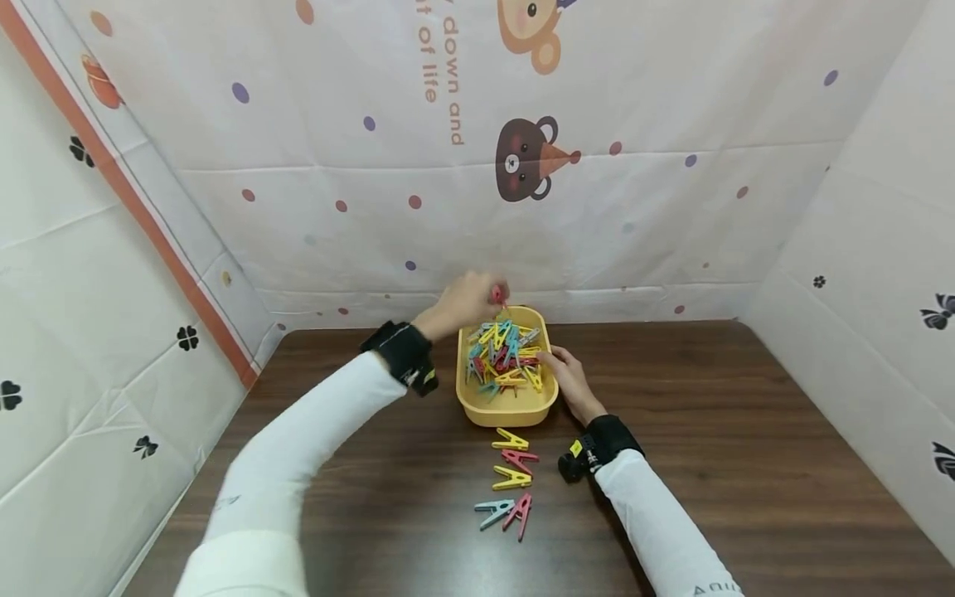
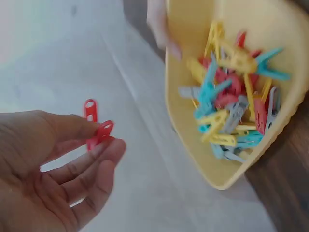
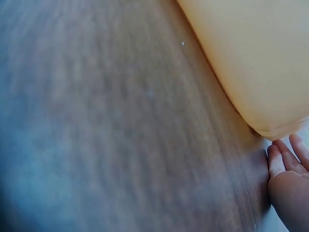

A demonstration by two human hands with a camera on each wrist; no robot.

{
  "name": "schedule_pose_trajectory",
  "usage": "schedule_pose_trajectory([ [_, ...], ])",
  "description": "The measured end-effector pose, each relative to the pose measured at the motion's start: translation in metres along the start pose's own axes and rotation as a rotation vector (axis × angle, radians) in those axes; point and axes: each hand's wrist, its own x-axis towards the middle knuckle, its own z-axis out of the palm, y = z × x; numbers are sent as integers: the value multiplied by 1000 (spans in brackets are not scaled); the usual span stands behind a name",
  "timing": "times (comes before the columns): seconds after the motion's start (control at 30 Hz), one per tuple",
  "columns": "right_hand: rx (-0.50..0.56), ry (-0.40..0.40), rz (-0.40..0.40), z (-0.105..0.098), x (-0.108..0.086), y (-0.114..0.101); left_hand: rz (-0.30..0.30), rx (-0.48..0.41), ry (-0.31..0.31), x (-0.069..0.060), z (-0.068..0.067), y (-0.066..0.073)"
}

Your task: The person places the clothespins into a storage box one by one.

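Above the far end of a yellow plastic basket [image 1: 511, 417], my left hand [image 1: 466, 300] pinches a red clothespin [image 2: 91, 111] between thumb and fingers. In the left wrist view the hand [image 2: 63, 166] is beside the basket's rim, apart from it. Inside the basket lies a jumbled heap of clothespins [image 2: 227, 101] in yellow, red, blue and grey. My right hand [image 1: 573, 383] holds the basket's right side, a digit lapping over the rim. From the right wrist view, its fingers [image 3: 276, 159] meet the basket's outer wall [image 3: 260, 63].
On the brown wooden table [image 1: 373, 514], several loose clothespins form a column in front of the basket: yellow [image 1: 511, 439], red [image 1: 520, 461], yellow [image 1: 511, 478], then light blue [image 1: 496, 511] beside red [image 1: 518, 516]. A printed cloth wall [image 1: 388, 240] rises right behind the table's back edge.
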Motion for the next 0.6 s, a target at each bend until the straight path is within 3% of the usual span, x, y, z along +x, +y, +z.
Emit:
schedule_pose_trajectory([
  [0.07,1,8,-4,1,4,6,-62,-58,30,15,9,-11],
  [0.13,6,5,-5,1,4,5,-117,-119,21,24,23,-19],
  [0.27,3,1,-10,1,4,4,-192,-146,-64,31,55,-29],
  [0.37,6,6,-9,1,5,3,-221,-109,-137,32,71,-29],
  [0.47,8,12,2,1,7,4,-250,-106,-201,31,74,-25],
  [0.6,7,25,11,0,7,5,-249,-46,-236,30,61,-18],
])
